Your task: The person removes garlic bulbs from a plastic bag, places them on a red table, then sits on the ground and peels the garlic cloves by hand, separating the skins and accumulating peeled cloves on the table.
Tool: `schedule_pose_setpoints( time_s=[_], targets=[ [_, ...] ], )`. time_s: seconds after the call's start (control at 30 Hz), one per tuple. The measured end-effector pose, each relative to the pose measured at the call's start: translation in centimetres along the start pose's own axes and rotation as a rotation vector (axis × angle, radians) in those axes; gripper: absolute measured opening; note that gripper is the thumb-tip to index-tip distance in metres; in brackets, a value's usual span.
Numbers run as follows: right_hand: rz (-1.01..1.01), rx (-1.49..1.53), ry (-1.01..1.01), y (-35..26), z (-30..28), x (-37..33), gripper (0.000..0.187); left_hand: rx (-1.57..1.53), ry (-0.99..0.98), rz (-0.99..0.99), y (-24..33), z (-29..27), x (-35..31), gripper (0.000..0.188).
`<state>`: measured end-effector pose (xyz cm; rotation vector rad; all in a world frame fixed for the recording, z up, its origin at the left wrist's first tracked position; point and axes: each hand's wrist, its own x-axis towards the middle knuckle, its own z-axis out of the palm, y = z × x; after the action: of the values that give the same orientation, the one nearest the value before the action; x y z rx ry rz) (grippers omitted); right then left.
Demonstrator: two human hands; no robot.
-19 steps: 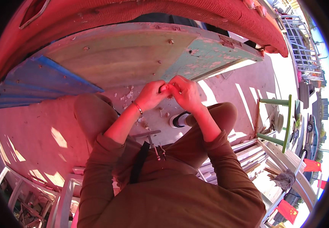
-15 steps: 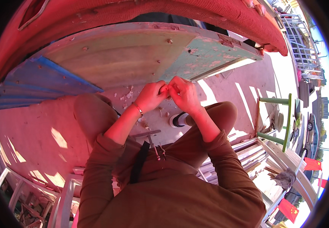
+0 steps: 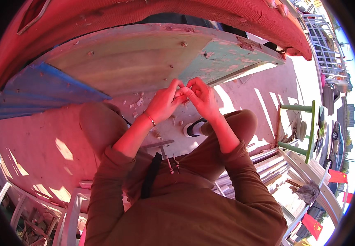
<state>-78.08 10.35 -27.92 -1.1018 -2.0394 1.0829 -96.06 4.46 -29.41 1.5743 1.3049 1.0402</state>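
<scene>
My left hand (image 3: 165,102), with a thin band on its wrist, meets my right hand (image 3: 203,99) in front of a low wooden panel (image 3: 132,61). Both hands are closed, with thumbs and forefingers bent inward and their tips touching. Whatever sits between the fingertips is too small and too hidden to name. Below them, pale scraps like bits of shell or peel (image 3: 138,101) lie scattered on the floor between my knees.
Red padded fabric (image 3: 243,18) arches over the panel, and a blue ribbed sheet (image 3: 42,90) adjoins it at left. My shoe (image 3: 192,129) rests below the hands. A green-legged stool (image 3: 311,131) lies at right, near stacked pale slats (image 3: 263,170). White frames (image 3: 68,215) stand at lower left.
Both hands have risen slightly. The fingers have shifted, with the right forefinger now arched higher and the fingertips still together. The scraps on the floor look the same.
</scene>
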Motion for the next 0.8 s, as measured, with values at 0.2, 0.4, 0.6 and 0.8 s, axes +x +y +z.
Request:
schedule_pose_setpoints(
  time_s=[0.2, 0.4, 0.6, 0.8],
  targets=[
    [-0.057, 0.042, -0.009, -0.4, 1.4, -0.3, 0.017, -0.033, 0.066, 0.09, -1.2, 0.6, -0.2, 0.024],
    [-0.09, 0.013, 0.142, 1.3, 2.4, -0.9, 0.019, -0.075, 0.102, 0.103, -1.1, 1.6, -0.4, 0.021],
    [0.295, 0.643, 0.022, 2.0, 1.8, 0.3, 0.029, -0.127, 0.144, 0.009, -1.6, 2.0, -0.1, 0.023],
    [0.458, 1.024, -0.188, 1.7, -0.3, 0.9, 0.03, -0.324, 0.082, -0.088, -2.5, 1.0, 0.0, 0.015]
  ],
)
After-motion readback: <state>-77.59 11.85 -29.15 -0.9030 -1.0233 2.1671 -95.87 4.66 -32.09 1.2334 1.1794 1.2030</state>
